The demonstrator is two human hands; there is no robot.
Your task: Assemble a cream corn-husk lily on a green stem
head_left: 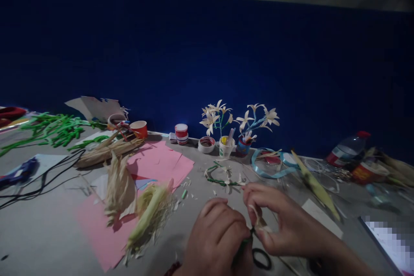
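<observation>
Low in the middle, my left hand (218, 237) is closed round a thin dark green stem-like piece (245, 245), mostly hidden by the fingers. Facing it, my right hand (284, 217) pinches a pale curled husk petal (261, 223) between thumb and fingers, right at the tip of the green piece. Just below the hands shows a black ring-shaped handle (261, 259); the rest of that tool is hidden. Beyond my fingers lies a small green and cream wreath-like ring (223, 181) on the grey table (190, 172).
White husk flowers (211, 120) stand in a paper cup (226, 147), more in a blue cup (243, 148). Pink paper (161, 159) and corn husks (119, 185) lie left, with a glue gun (21, 171). Blue ribbon (271, 176), a bottle (347, 148) and a blurred screen (391, 241) are right.
</observation>
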